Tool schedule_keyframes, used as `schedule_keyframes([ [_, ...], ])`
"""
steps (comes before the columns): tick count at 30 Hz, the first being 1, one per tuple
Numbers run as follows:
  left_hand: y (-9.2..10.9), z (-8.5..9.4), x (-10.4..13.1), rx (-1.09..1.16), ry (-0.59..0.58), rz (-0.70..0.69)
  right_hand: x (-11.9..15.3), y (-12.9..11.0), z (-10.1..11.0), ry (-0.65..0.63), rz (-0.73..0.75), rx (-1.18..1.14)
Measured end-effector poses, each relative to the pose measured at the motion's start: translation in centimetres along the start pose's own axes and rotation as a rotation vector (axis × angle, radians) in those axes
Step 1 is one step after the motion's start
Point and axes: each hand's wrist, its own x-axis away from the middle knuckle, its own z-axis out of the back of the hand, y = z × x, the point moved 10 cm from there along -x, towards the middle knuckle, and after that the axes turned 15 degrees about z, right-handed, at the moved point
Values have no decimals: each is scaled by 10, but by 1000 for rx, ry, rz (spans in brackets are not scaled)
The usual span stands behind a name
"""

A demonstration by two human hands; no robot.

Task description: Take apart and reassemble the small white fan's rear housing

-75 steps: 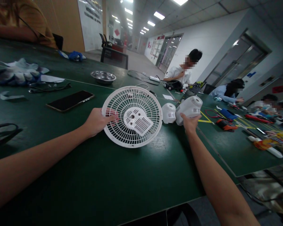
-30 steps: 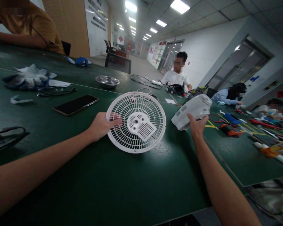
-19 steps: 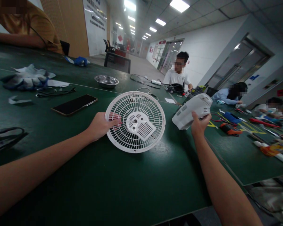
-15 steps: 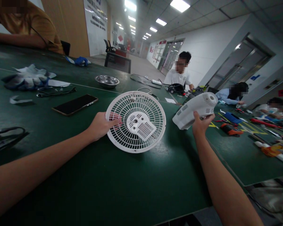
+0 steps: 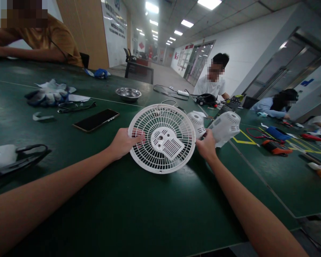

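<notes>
My left hand (image 5: 125, 143) grips the left rim of a round white fan grille (image 5: 160, 167), thumb in front and fingers behind the bars. The grille stands tilted toward me, with a slotted white plate (image 5: 168, 144) at its centre. My right hand (image 5: 207, 145) is closed at the grille's right edge, on a white vented plastic housing (image 5: 197, 121) partly hidden behind the grille. Just to the right of that hand shows another pale vented housing shape (image 5: 224, 128), blurred. Whether these are two separate pieces I cannot tell.
On the green table (image 5: 128, 214) lie a phone (image 5: 96, 120), a metal bowl (image 5: 128, 93), gloves (image 5: 49, 94) and a white device with a black cord (image 5: 2, 157). An orange-and-black meter (image 5: 276, 147) lies right. Several people sit around.
My right hand has moved left with the white housing, up to the grille's right edge. My left hand keeps its hold on the grille. The view has shifted slightly.
</notes>
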Motion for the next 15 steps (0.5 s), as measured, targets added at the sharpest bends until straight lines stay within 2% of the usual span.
schedule_keyframes([
  [3,1,-2,1,0,-19,-12,7,11,-24,-160,-82,73],
  [6,0,-1,0,-18,-16,-5,7,15,-31,-235,-95,138],
  [8,0,0,0,-26,-7,-8,5,11,-27,-211,-65,179],
  [10,1,1,1,-29,4,-26,3,-5,-15,-114,29,181],
  [12,4,2,4,-51,20,-58,5,-23,-7,-26,103,70],
  [13,7,2,6,-74,31,-81,8,-28,-8,-32,88,-51],
  [15,14,3,13,-131,76,-137,23,-34,-33,-196,-69,-408],
])
